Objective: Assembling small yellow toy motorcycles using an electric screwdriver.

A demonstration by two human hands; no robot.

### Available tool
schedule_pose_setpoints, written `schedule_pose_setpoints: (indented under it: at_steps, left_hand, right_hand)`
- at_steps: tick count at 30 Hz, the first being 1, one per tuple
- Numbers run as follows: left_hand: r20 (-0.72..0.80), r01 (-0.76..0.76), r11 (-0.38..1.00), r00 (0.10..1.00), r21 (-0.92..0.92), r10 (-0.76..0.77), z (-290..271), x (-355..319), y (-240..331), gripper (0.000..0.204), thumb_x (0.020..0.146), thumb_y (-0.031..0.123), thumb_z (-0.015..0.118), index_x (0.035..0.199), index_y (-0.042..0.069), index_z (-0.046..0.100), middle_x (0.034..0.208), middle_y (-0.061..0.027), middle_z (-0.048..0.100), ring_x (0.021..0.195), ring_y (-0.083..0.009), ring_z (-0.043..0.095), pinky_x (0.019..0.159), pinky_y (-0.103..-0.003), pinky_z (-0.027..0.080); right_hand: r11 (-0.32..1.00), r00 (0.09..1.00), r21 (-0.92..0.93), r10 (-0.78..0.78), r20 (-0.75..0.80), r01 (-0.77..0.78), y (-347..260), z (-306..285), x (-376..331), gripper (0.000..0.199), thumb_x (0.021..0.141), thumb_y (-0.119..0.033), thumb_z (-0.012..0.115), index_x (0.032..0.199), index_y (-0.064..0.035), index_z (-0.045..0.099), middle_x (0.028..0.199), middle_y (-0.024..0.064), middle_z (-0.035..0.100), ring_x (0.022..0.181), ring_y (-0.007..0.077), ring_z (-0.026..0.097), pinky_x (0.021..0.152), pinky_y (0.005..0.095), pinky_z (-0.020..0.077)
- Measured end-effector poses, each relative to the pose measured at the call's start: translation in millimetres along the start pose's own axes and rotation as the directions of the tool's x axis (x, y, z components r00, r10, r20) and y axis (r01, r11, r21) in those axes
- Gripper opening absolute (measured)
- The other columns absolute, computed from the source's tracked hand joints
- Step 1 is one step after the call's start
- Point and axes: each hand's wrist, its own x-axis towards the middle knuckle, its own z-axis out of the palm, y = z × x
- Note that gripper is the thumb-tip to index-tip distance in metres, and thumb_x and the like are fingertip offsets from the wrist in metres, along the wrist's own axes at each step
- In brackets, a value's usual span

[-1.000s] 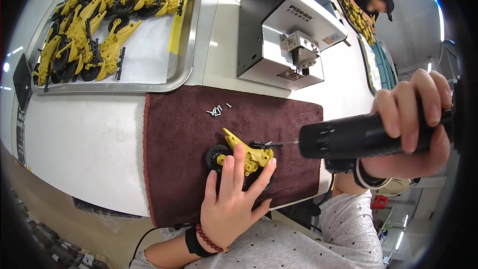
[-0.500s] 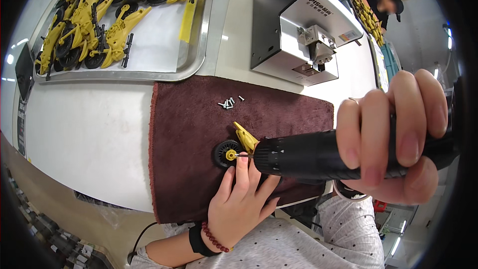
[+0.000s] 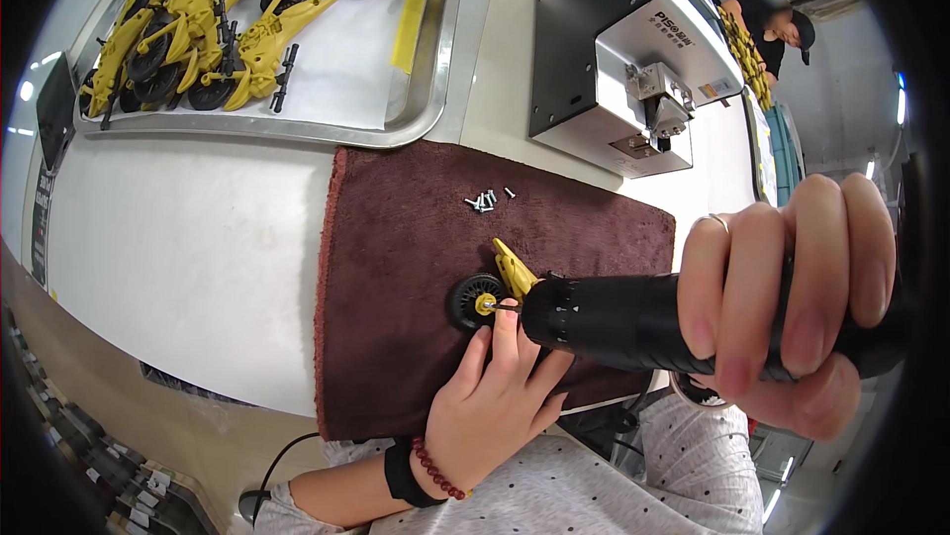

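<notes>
A yellow toy motorbike [image 3: 515, 272] with a black wheel [image 3: 463, 303] lies on a dark maroon cloth [image 3: 396, 238]. My left hand [image 3: 495, 387] holds it down from the near side, its index fingertip beside the yellow wheel hub [image 3: 485, 304]. Some of those fingers and much of the toy are hidden behind the tool. My right hand [image 3: 792, 297] is wrapped round a black electric screwdriver [image 3: 614, 312], held nearly level. Its thin bit points left and meets a small screw at the hub. Several loose silver screws [image 3: 483, 201] lie farther up the cloth.
A metal tray [image 3: 416, 129] at the far left holds several yellow toy motorbikes [image 3: 213, 20] on white paper. Beyond the cloth stands a black and silver machine [image 3: 614, 70]. White tabletop [image 3: 188, 258] extends left. Another person [image 3: 772, 30] is at the far right.
The whole view has shifted, so most things appear farther right. Both hands keep their hold, and the screwdriver bit stays at the wheel hub.
</notes>
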Motion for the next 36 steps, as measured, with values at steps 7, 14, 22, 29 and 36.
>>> schedule_pose_setpoints:
  at_steps: [7, 14, 22, 29, 36]
  left_hand:
    - [-0.04, -0.004, 1.0, 0.999, 0.006, 0.004, 3, 0, -1, 0.048, 0.079, 0.044, 0.053, 0.118, 0.017, 0.05, 0.113, -0.0082, 0.052, 0.12, -0.0262, 0.039, 0.097, -0.035, 0.033]
    - [-0.003, 0.013, 1.0, 1.0, 0.001, -0.013, 1, -2, -3, 0.043, 0.08, 0.042, 0.052, 0.115, 0.016, 0.05, 0.109, -0.0063, 0.053, 0.119, -0.0255, 0.04, 0.097, -0.035, 0.033]
    - [-0.055, -0.002, 1.0, 0.998, -0.002, 0.002, 2, -1, -2, 0.042, 0.08, 0.043, 0.051, 0.113, 0.016, 0.05, 0.107, -0.0056, 0.054, 0.12, -0.0245, 0.04, 0.097, -0.034, 0.033]
    - [-0.042, -0.002, 0.999, 0.999, 0.049, 0.004, 2, 0, -2, 0.047, 0.08, 0.043, 0.05, 0.118, 0.015, 0.048, 0.107, -0.006, 0.054, 0.118, -0.0229, 0.041, 0.098, -0.034, 0.032]
    - [-0.043, -0.012, 1.0, 0.999, 0.023, 0.013, -1, 0, -2, 0.051, 0.08, 0.042, 0.05, 0.122, 0.014, 0.046, 0.11, -0.0068, 0.054, 0.118, -0.0227, 0.04, 0.098, -0.034, 0.032]
  right_hand:
    - [0.999, 1.0, -0.042, 0.004, -0.004, -0.004, -2, 4, 0, 0.041, 0.055, 0.007, 0.05, 0.091, -0.0087, 0.04, 0.078, 0.0043, 0.054, 0.054, 0.0187, 0.057, 0.056, 0.0309, 0.0466]
    - [0.999, 1.0, -0.036, 0.014, 0.018, -0.014, 8, 10, 4, 0.039, 0.056, 0.007, 0.054, 0.09, -0.0083, 0.042, 0.077, 0.0049, 0.054, 0.054, 0.0188, 0.057, 0.056, 0.0297, 0.0476]
    - [0.997, 0.998, -0.03, -0.065, -0.018, 0.064, 9, 15, 2, 0.037, 0.058, 0.006, 0.057, 0.089, -0.0077, 0.043, 0.076, 0.0051, 0.055, 0.053, 0.0183, 0.057, 0.053, 0.0287, 0.0481]
    - [0.997, 0.999, -0.079, 0.002, 0.045, 0.001, 2, 12, 2, 0.037, 0.056, 0.007, 0.062, 0.086, -0.0071, 0.045, 0.075, 0.0052, 0.057, 0.056, 0.018, 0.061, 0.055, 0.0275, 0.0504]
    - [0.996, 0.999, -0.087, -0.015, 0.038, 0.018, 0, 14, 2, 0.037, 0.056, 0.006, 0.063, 0.086, -0.0071, 0.046, 0.073, 0.0052, 0.057, 0.057, 0.0178, 0.061, 0.056, 0.0277, 0.0517]
